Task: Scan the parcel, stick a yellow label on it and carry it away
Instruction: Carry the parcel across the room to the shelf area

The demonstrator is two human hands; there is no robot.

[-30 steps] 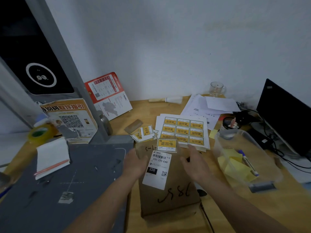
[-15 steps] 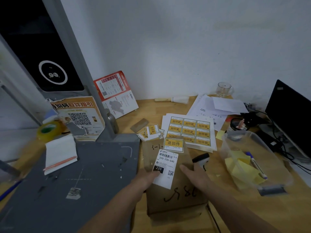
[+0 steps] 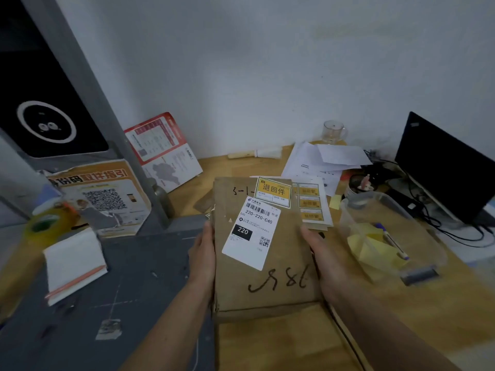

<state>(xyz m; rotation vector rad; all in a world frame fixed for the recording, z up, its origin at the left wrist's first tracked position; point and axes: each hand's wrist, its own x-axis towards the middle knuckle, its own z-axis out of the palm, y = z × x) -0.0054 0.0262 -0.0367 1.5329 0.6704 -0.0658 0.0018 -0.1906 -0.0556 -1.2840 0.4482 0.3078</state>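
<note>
The parcel (image 3: 270, 287) is a flat brown cardboard box with black handwriting, held up off the wooden desk and tilted toward me. A yellow label (image 3: 273, 192) sticks at its top right corner, and a white shipping label (image 3: 251, 232) with barcode lies below it. My left hand (image 3: 204, 253) grips the parcel's left edge. My right hand (image 3: 322, 258) grips its right edge. The sheet of yellow labels (image 3: 310, 203) lies on the desk behind the parcel, partly hidden by it.
A clear plastic tub (image 3: 385, 236) with yellow notes and a pen stands to the right. A black monitor (image 3: 444, 167) and cables fill the far right. A grey platform (image 3: 107, 290) with a notepad (image 3: 75, 263) lies left, under a grey post (image 3: 107, 124). Papers (image 3: 326, 159) and a glass mug (image 3: 333, 132) sit at the back.
Both hands have closed on the parcel's sides and lifted it off the desk toward me. It now covers the loose labels and much of the label sheet.
</note>
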